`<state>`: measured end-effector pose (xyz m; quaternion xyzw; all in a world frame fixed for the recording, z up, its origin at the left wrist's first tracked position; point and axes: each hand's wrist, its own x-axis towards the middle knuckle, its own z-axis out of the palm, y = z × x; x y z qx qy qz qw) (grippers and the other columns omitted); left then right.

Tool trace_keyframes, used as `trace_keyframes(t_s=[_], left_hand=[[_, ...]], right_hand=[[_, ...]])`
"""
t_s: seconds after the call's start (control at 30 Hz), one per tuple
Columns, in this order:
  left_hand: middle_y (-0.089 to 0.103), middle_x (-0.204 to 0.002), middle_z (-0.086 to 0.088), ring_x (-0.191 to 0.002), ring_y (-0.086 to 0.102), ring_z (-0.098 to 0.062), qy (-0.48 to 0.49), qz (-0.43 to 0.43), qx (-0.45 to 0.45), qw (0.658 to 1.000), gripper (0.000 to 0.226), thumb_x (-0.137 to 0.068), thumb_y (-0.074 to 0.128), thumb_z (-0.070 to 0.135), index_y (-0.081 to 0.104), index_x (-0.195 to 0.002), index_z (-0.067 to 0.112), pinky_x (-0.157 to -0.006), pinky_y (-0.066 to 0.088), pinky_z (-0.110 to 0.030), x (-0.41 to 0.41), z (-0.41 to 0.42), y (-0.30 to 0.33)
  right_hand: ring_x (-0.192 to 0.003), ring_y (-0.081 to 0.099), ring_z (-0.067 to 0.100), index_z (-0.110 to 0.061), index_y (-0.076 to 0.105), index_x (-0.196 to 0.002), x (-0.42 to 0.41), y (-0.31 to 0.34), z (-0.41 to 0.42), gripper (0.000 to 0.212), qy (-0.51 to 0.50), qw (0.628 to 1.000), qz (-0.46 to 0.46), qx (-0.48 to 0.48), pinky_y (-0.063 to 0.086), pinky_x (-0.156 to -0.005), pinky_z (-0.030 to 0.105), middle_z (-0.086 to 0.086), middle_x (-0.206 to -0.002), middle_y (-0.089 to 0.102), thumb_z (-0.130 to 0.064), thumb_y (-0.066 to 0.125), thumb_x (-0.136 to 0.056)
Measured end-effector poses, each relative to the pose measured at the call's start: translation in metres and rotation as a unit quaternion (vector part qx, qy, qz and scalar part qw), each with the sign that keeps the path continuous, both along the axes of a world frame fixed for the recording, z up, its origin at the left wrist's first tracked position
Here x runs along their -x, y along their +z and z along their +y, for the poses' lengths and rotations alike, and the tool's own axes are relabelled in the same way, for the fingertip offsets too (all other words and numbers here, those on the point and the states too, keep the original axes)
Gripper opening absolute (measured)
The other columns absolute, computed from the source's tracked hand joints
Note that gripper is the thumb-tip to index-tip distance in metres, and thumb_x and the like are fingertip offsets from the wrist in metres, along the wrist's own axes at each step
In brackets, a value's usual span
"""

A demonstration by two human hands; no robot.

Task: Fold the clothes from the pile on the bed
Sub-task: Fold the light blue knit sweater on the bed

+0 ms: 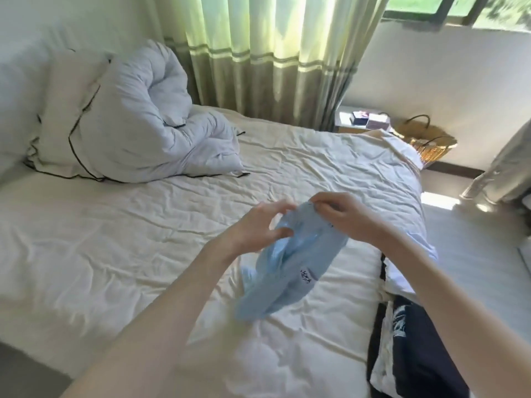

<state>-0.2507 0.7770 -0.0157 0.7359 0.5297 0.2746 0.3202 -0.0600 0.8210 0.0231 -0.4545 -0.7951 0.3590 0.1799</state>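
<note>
Pale blue cloth, a light blue garment (290, 271), hangs bunched above the bed (143, 254), gripped at its upper edge by both hands and trailing down toward the near end of the mattress. A small dark mark shows on its front. The left hand (258, 225) has its fingers curled round the cloth's left side, and the right hand (349, 215) pinches the top edge between thumb and fingertips; the two hands are near each other, with the cloth between them.

Just beside the garment, on the bed's near right corner, lies the pile of clothes (413, 334), with dark navy and white pieces on top of one another. The bed itself is covered in a creased cream sheet.

Further up the bed, at its far left end, a rolled white duvet (149, 119) leans on a pillow (66, 116) with dark piping. Beyond the bed's far edge hangs a green striped curtain (273, 53). Off the bed's far right corner a woven basket (425, 139) sits on the floor against the wall, beside a low table with small boxes (370, 120). A window (459, 10) shows above the basket.
</note>
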Motion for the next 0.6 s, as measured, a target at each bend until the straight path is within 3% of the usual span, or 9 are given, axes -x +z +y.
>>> trace_keyframes(t_s=[0.03,0.1,0.23,0.33,0.43,0.5,0.6], left_hand=[[0.064,-0.105,0.001,-0.102,0.056,-0.008,0.005,-0.007,0.024,1.0,0.025,-0.086,0.067,0.015,0.061,-0.111,0.012,-0.091,0.041,-0.02,0.002,-0.003,0.009],[0.064,-0.09,-0.001,-0.086,0.06,-0.012,0.025,-0.012,0.032,0.999,0.015,-0.087,0.067,0.022,0.065,-0.098,0.012,-0.076,0.043,-0.016,0.004,-0.008,0.019],[0.066,-0.09,-0.003,-0.087,0.064,-0.019,0.08,-0.021,0.038,0.996,0.021,-0.089,0.062,0.029,0.065,-0.097,0.01,-0.072,0.046,-0.02,0.006,-0.017,0.025],[0.067,-0.09,-0.017,-0.083,0.063,-0.029,0.142,-0.113,0.05,0.982,0.024,-0.096,0.05,0.029,0.06,-0.1,0.008,-0.077,0.051,-0.039,0.018,-0.024,0.037],[0.065,-0.075,0.002,-0.068,0.056,-0.014,0.19,-0.188,-0.002,0.964,0.016,-0.097,0.048,0.031,0.059,-0.087,0.024,-0.061,0.046,-0.024,0.04,-0.026,0.073],[0.06,-0.067,0.004,-0.06,0.049,-0.01,0.197,-0.151,-0.054,0.967,0.016,-0.095,0.053,0.03,0.059,-0.08,0.031,-0.057,0.04,-0.019,0.057,-0.026,0.103],[0.051,-0.062,0.005,-0.056,0.043,-0.006,0.158,0.022,-0.121,0.98,0.018,-0.089,0.063,0.027,0.06,-0.074,0.037,-0.056,0.034,-0.016,0.075,-0.03,0.139]], right_hand=[[-0.054,0.041,0.001,-0.017,0.062,-0.087,-0.001,0.014,-0.001,0.023,-0.002,1.0,0.001,-0.008,0.032,-0.049,0.014,-0.006,-0.066,0.05,-0.007,0.043,-0.095],[-0.05,0.036,0.004,-0.014,0.059,-0.081,0.0,0.038,-0.004,0.026,-0.007,1.0,0.009,-0.021,0.029,-0.045,0.015,-0.002,-0.063,0.044,-0.009,0.04,-0.097],[-0.063,0.037,0.016,0.007,0.056,-0.085,0.008,0.079,-0.006,0.029,-0.017,0.996,0.053,-0.063,0.025,-0.047,0.022,0.008,-0.073,0.042,-0.013,0.039,-0.099],[-0.051,0.04,0.007,-0.005,0.052,-0.065,0.008,0.097,-0.007,0.038,-0.019,0.991,0.079,-0.11,0.029,-0.047,0.016,0.0,-0.059,0.042,-0.029,0.054,-0.094],[-0.049,0.046,-0.003,-0.021,0.055,-0.059,0.001,0.1,-0.003,0.031,-0.04,0.988,0.046,-0.142,0.032,-0.046,0.01,-0.01,-0.058,0.049,-0.036,0.072,-0.079],[-0.058,0.045,-0.002,-0.021,0.06,-0.071,-0.005,0.097,0.002,0.024,-0.04,0.988,-0.001,-0.15,0.033,-0.051,0.011,-0.01,-0.065,0.052,-0.039,0.076,-0.076],[-0.062,0.046,0.0,-0.021,0.067,-0.082,-0.009,0.094,0.009,0.022,-0.021,0.986,-0.066,-0.15,0.034,-0.054,0.013,-0.012,-0.066,0.053,-0.042,0.073,-0.078]])
